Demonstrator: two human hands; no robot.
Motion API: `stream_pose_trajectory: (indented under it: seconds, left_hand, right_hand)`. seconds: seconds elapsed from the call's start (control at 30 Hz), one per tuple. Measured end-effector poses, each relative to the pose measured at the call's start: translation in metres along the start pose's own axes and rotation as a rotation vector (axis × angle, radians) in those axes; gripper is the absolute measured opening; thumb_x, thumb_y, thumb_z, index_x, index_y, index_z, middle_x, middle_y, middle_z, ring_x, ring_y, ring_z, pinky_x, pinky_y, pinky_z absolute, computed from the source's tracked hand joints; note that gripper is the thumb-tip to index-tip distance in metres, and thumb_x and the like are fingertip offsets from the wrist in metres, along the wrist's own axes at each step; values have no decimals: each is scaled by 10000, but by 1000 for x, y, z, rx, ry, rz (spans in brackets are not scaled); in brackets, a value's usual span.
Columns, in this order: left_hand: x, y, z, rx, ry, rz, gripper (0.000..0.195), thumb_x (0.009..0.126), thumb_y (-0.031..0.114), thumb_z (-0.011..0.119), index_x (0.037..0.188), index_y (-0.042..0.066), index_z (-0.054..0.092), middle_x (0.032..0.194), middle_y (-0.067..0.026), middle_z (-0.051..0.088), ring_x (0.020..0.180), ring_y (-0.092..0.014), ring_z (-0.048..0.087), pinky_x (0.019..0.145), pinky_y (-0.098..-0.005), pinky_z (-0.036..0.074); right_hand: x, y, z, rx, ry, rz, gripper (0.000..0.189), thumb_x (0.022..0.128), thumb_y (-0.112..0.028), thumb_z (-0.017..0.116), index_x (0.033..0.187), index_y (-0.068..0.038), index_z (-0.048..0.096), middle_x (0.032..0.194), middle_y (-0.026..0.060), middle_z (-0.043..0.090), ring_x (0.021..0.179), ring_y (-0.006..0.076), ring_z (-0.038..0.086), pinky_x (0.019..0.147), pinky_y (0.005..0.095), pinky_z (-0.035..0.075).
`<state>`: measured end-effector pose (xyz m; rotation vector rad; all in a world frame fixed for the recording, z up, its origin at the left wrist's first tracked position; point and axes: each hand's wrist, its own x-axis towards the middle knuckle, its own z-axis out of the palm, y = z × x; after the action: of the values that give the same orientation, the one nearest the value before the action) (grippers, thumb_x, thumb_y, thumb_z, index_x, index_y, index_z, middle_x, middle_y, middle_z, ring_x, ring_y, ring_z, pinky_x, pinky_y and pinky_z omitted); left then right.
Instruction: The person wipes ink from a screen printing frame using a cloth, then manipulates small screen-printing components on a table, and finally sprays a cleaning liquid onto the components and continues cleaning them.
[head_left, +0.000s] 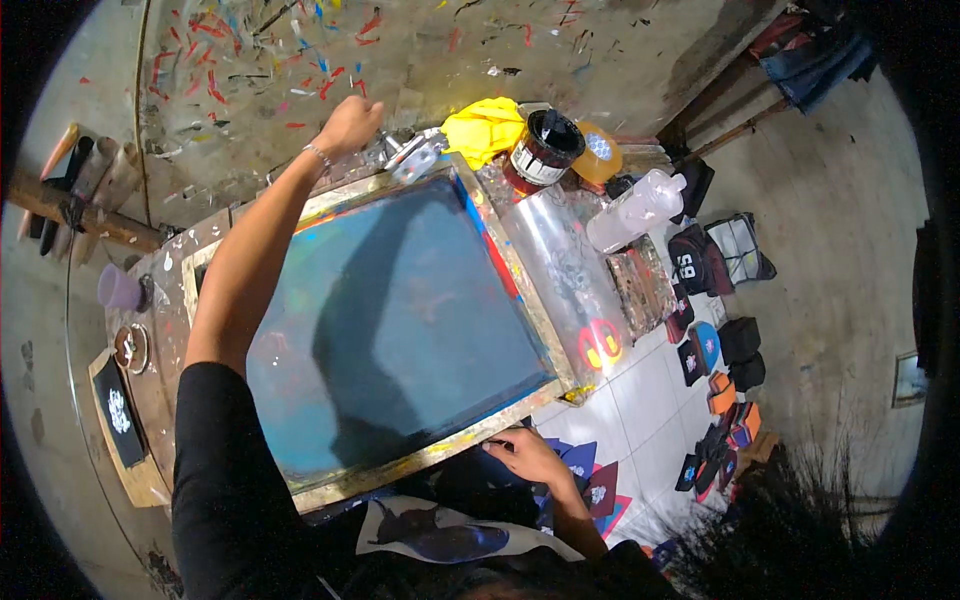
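A silkscreen printing frame (534, 300) lies tilted before me, its wooden rails stained with ink around a blue-grey mesh (450, 300). My left hand (349, 124) is raised past the frame's far rail, near the wall. Its fingers are curled in and nothing shows in them. A metal hinge clamp (411, 154) sits just right of that hand, at the far rail. My right hand (529, 454) is at the near rail, fingers bent against its edge; part of them is hidden by the rail. My left arm's shadow falls across the mesh.
Right of the frame are a yellow cloth (484, 131), an ink jar (544, 150), tape (598, 154) and a plastic bottle (637, 210). A purple cup (118, 287), an ashtray (132, 349) and a printed black piece (120, 412) are at left. Printed fabric pieces (600, 487) lie on floor tiles.
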<state>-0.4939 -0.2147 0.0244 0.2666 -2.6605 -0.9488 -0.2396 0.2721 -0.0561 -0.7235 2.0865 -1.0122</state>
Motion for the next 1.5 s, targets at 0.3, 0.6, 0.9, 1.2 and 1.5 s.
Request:
stream_pose_trajectory:
  seconds: [0.3, 0.6, 0.9, 1.2, 1.5]
  left_hand:
    - [75, 14, 114, -426, 213, -475, 500, 941, 361, 532, 868, -117, 658, 885, -299, 669, 877, -407, 673, 791, -465, 496]
    - [154, -3, 232, -408, 163, -552, 434, 924, 360, 550, 930, -57, 671, 911, -243, 682, 840, -356, 675, 714, -429, 518]
    - [114, 33, 188, 230, -7, -349, 368, 860, 268, 582, 1088, -16, 638, 1190, -225, 636, 1092, -360, 634, 886, -445, 526]
    - [-28, 78, 70, 154, -9, 44, 345, 818, 314, 610, 916, -12, 669, 861, -261, 671, 840, -406, 666, 770, -495, 533]
    - [-399, -1, -117, 212, 368, -472, 304, 869, 236, 631, 1033, -17, 670, 985, -227, 681, 923, -347, 668, 800, -418, 517]
  right_hand:
    - [-1, 7, -5, 31, 2, 13, 257, 894, -184, 630, 1104, -42, 671, 1100, 201, 663, 1054, 375, 618, 924, 414, 486]
    - [-10, 16, -15, -17, -24, 20, 278, 917, -137, 604, 1175, -39, 633, 1153, 203, 646, 1020, 331, 645, 866, 385, 502]
    - [-5, 26, -25, 76, -84, 161, 288, 909, -199, 621, 1143, -35, 653, 1124, 200, 660, 1080, 393, 604, 931, 425, 484]
    - [-5, 35, -19, 67, -41, 175, 180, 914, -102, 616, 989, 46, 685, 846, 65, 694, 771, 120, 606, 730, 262, 479]
    - [-12, 50, 6, 617, 57, 148, 304, 995, -241, 524, 1123, 31, 571, 971, 181, 684, 821, 228, 683, 685, 354, 584]
